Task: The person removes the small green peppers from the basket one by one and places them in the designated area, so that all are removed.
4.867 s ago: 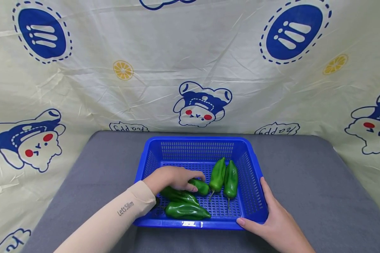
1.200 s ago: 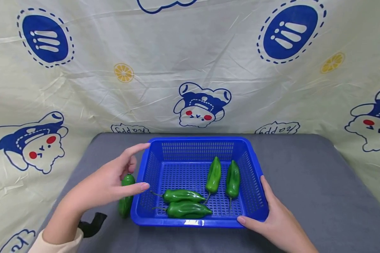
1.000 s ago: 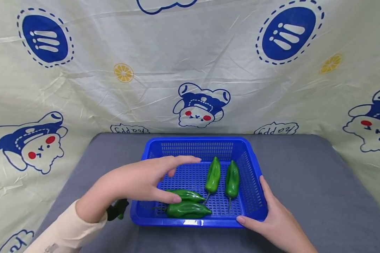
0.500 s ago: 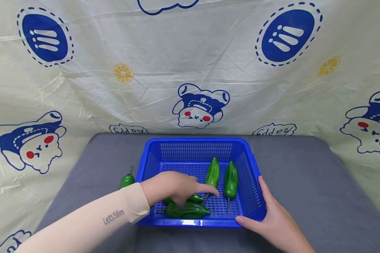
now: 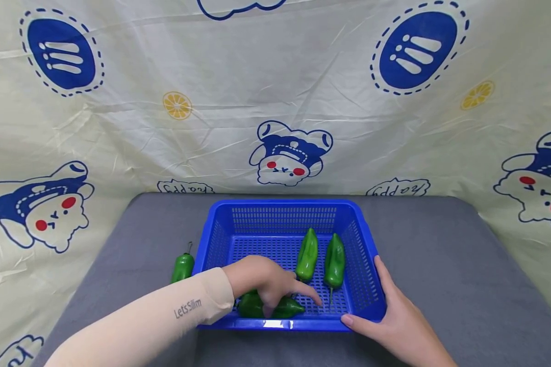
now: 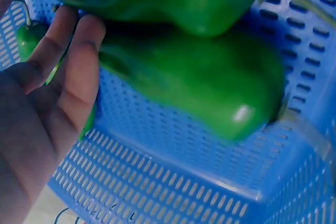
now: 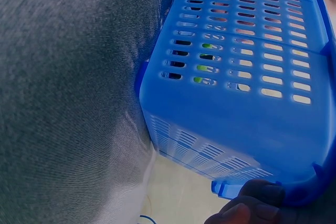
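Blue plastic basket sits mid-table, steadied by the right hand lying flat along its near right corner. Left hand curls down onto the front pepper by the basket's near edge, apparently closing on it; one pepper lies outside, left.

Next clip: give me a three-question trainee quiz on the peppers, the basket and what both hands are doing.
1. True or false: the right hand rests against the blue basket at its near right corner.
2. How many green peppers lie outside the basket on the grey table?
3. The left hand reaches for: A) the front pepper in the basket, B) the pepper outside the basket, C) the far rim.

Key
1. True.
2. One, left of the basket.
3. A. The left hand's fingers lie on the front pepper; whether they grip it cannot be told.
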The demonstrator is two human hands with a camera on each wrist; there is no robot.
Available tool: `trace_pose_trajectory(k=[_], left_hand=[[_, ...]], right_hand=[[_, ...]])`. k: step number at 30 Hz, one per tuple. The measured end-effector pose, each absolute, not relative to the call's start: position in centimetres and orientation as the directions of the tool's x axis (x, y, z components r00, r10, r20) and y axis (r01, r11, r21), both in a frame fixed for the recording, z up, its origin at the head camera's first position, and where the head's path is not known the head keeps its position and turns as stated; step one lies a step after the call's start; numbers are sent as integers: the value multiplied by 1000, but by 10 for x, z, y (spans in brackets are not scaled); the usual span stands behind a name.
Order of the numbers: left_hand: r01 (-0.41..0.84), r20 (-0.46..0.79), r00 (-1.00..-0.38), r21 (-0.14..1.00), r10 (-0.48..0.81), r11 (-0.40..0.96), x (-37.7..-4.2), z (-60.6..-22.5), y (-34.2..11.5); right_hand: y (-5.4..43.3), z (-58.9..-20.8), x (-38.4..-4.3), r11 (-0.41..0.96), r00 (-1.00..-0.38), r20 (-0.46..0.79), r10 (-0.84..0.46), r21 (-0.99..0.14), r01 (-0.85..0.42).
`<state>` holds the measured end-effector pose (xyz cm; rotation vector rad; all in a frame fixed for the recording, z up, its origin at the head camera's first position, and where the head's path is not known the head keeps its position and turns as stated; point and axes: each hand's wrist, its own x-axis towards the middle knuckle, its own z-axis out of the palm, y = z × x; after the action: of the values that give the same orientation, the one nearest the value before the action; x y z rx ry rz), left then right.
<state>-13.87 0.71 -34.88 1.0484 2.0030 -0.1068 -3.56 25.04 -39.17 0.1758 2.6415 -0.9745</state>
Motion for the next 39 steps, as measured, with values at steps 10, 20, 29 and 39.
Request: trace_pose_trajectory(k=[10,20,29,39], left_hand=[[777,-684,-405,94,607,623,-122,-352,0],[778,-695,-416,62,587,625,-121,-354,-11],[776,-696,-462,-17,550,630,-119,-356,-12],[771,-685,-497,-67,533,633,-118,-359,-11]], right_hand=[[249,-389,-36,762,-938,-346,10,-605,231],[250,-390,-34,761,-943,-332,17,-607,228],[250,-391,-34,754,-945,-328,12,-618,224],[251,-391,-35,764,-944,-330,15,-606,224]])
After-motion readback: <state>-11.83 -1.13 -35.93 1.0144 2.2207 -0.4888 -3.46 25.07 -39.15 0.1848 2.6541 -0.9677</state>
